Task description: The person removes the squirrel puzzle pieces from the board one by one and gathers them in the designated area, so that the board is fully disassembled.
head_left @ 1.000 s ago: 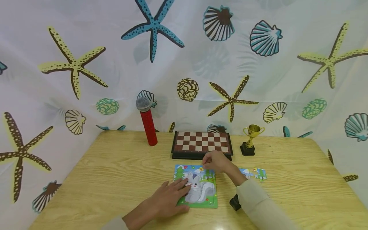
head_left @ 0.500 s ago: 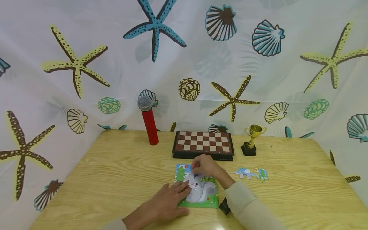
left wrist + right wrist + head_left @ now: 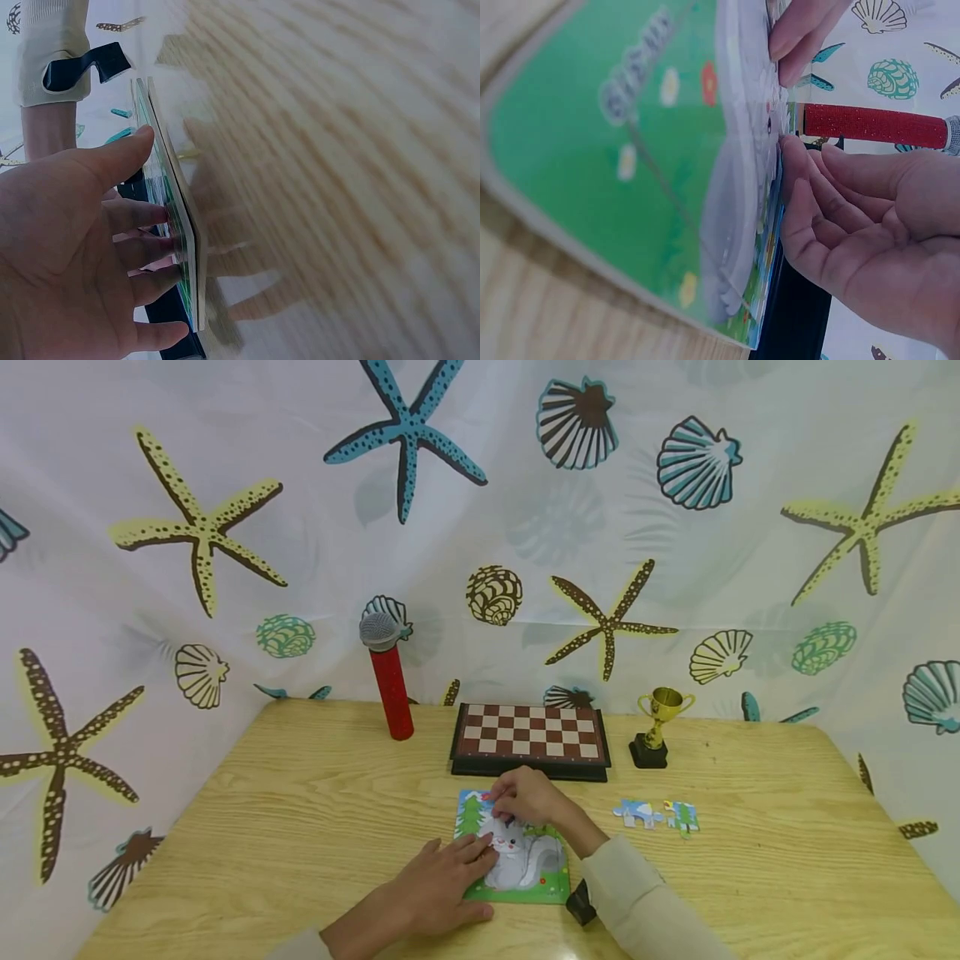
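Observation:
A squirrel jigsaw puzzle (image 3: 517, 868) in a flat square tray lies before me, green along its near side. My left hand (image 3: 442, 881) rests with spread fingers on its left part; in the left wrist view, the straight fingers (image 3: 146, 251) reach over the tray's edge. My right hand (image 3: 528, 797) is bent over the upper part, by the squirrel's ears. Its thumb and fingers pinch a puzzle piece at the surface, mostly hidden behind the fingers; in the right wrist view, the fingertips (image 3: 791, 154) are right at the picture.
Two loose puzzle pieces, one with a mountain (image 3: 639, 812) and one with a tree (image 3: 683, 816), lie to the right. Behind the puzzle stands a chessboard box (image 3: 528, 732). A red microphone (image 3: 392, 689) is back left, a gold trophy cup (image 3: 658, 722) back right.
My right hand has moved left and slightly toward me, from the puzzle's top right corner to the squirrel's ears, uncovering the loose pieces. My left hand stays in place.

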`<state>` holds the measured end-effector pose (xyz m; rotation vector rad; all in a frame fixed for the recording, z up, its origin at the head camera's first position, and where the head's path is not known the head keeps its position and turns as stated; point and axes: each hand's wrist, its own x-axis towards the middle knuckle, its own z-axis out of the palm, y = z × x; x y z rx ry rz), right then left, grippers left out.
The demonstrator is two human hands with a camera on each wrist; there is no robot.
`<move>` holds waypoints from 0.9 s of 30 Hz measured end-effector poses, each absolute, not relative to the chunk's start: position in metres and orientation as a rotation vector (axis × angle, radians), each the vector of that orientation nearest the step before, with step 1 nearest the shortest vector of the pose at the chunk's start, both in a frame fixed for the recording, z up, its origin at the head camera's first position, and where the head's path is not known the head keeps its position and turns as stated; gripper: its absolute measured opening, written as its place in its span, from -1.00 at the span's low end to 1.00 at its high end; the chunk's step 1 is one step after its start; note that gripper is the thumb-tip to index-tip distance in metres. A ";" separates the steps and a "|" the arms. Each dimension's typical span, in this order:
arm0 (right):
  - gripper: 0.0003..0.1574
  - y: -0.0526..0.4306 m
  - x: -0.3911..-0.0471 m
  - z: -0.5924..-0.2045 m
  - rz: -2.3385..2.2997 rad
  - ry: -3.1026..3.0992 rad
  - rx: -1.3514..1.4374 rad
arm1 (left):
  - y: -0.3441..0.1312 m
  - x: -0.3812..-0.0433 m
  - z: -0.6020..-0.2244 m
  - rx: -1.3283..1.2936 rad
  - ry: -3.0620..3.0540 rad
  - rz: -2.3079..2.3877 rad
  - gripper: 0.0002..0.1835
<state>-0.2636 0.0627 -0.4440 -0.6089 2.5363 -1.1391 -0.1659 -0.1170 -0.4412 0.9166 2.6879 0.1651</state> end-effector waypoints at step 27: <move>-0.95 0.061 -0.266 -0.440 -1.048 2.712 -0.648 | -0.118 -0.165 -0.442 0.918 2.698 0.163 -0.28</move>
